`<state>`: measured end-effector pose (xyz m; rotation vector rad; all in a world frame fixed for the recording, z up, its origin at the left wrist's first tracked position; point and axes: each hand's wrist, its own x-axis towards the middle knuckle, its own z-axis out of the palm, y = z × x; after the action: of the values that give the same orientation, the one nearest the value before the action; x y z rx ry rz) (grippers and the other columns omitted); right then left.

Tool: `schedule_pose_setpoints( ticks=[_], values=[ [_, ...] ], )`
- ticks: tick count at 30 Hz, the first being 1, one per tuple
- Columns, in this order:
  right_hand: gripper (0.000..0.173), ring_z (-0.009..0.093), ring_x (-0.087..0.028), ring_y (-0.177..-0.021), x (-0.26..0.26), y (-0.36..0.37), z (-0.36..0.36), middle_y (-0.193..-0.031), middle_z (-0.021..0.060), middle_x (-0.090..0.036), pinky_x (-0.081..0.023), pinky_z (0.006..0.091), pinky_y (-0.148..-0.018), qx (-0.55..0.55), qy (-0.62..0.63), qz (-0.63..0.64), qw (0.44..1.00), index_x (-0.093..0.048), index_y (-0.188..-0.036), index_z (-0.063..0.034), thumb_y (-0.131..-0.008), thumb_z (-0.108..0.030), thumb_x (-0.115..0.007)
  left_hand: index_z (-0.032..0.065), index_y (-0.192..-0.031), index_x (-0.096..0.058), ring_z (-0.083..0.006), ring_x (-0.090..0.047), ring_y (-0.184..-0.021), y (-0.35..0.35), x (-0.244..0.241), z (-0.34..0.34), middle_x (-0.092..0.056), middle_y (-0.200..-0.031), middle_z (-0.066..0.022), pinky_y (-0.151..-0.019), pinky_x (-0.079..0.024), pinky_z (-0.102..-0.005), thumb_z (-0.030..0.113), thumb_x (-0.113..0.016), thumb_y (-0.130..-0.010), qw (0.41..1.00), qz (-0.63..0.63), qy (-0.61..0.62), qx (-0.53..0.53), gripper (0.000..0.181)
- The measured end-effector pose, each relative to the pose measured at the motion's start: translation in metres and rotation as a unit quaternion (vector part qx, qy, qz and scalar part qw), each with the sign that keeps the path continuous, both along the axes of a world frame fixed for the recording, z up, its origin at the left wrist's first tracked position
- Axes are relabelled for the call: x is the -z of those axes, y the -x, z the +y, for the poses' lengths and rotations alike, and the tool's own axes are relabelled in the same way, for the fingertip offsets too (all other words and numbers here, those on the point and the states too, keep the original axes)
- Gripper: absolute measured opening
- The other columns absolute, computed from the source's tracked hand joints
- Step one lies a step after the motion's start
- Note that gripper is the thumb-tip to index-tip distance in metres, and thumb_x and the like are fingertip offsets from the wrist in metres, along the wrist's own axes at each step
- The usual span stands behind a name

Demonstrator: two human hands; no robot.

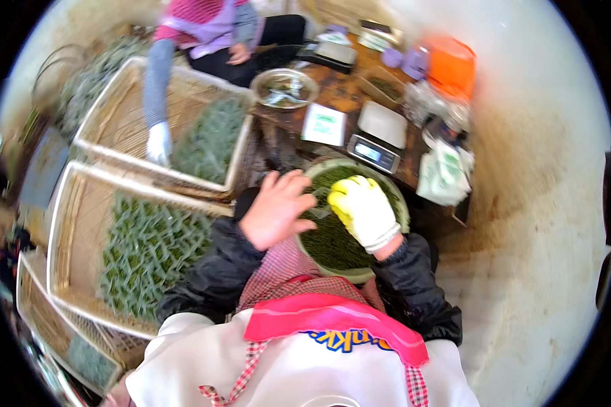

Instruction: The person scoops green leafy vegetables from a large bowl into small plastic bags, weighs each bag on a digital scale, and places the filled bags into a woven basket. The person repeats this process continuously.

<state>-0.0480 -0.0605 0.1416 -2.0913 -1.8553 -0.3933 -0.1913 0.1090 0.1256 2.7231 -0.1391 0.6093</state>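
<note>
A round pale green basin point(405, 208) stands in front of me, full of loose dark green leaf point(336, 249) that looks like tea. Above it my right hand point(364, 211), in a white glove with yellow fingers, is curled against a small clear plastic bag point(322, 202). The fingertips are hidden, but the bag appears to be in their grip. My bare left hand point(280, 207) hovers over the basin's left rim, fingers spread, holding nothing. Its thumb points toward the bag, with a small gap between.
Left stand white-rimmed crates point(57, 224) with clear packets of green leaf point(150, 254). A co-worker's gloved hand point(159, 145) reaches into the farther crate point(113, 109). The wooden table point(331, 94) bears a digital scale point(377, 137), a metal bowl point(284, 105), printed packets point(324, 124) and an orange bag point(450, 66).
</note>
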Motion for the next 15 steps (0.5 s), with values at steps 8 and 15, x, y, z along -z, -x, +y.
schedule_pose_setpoints(
  ticks=[8,15],
  values=[
    [0.032,0.031,-0.061,-0.099,-0.036,0.065,0.069,-0.119,0.0113,-0.062,-0.048,0.0391,-0.086,-0.121,-0.121,0.123,0.978,-0.066,-0.107,-0.0045,-0.075,-0.004,-0.068,0.0032,-0.085,-0.064,-0.0291,-0.065,-0.084,0.084,0.004,0.062,-0.066,-0.099,-0.0112,-0.072,-0.053,-0.0382,0.004,-0.062,-0.073,0.973,0.004,0.048,-0.225,0.011],
    [0.027,0.032,-0.060,-0.099,0.028,0.041,0.057,-0.115,0.0120,-0.063,-0.049,0.0387,-0.087,-0.083,-0.023,0.176,0.981,-0.067,-0.104,-0.0051,-0.078,-0.003,-0.067,0.0103,-0.083,-0.069,-0.0288,-0.065,-0.077,0.253,-0.005,0.164,-0.066,-0.085,-0.0104,-0.070,-0.054,-0.0375,0.004,-0.058,-0.079,0.815,-0.065,-0.075,-0.571,0.013]
  ],
)
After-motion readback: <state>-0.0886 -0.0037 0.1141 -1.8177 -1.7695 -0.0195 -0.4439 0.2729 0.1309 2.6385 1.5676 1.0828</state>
